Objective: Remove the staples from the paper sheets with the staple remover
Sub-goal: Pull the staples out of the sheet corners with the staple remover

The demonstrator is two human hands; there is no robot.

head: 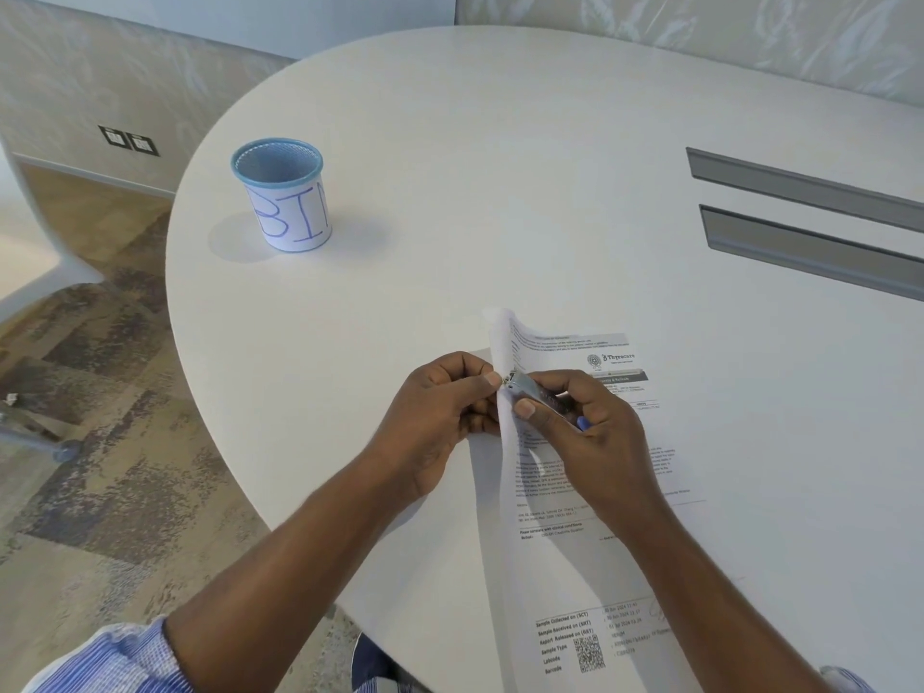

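From the head view I see a round-ended white table [500, 167] filling most of the frame, with patterned carpet [100, 442] off toward 9 o'clock.

The paper sheets [600, 517] lie at about 5 o'clock from the table's middle, printed side up, with a QR code near the bottom edge. Their left margin is lifted off the table and curled upward into a standing fold (the top corner rolls over at the far end).

My left hand [440, 417] is closed on that raised edge, thumb and fingers pinching the fold from the 9 o'clock side. My right hand [585, 427] is wrapped around the staple remover [530, 387], a shiny metal tool with a bit of blue showing at its rear end by the palm. The thumb presses on its underside and the fingers curl over the top. The tool's metal tip meets the raised paper edge right beside my left thumb. I cannot make out the staple itself; it is too small or hidden at the contact point.

At 10 o'clock, well apart from the papers, stands a blue mesh cup [280, 192] wrapped in a white label hand-lettered "BIN". At 2 o'clock two grey cable slots [810, 212] run across the tabletop.

Blue striped sleeves [115, 657] are pushed up on my forearms at the bottom edge.
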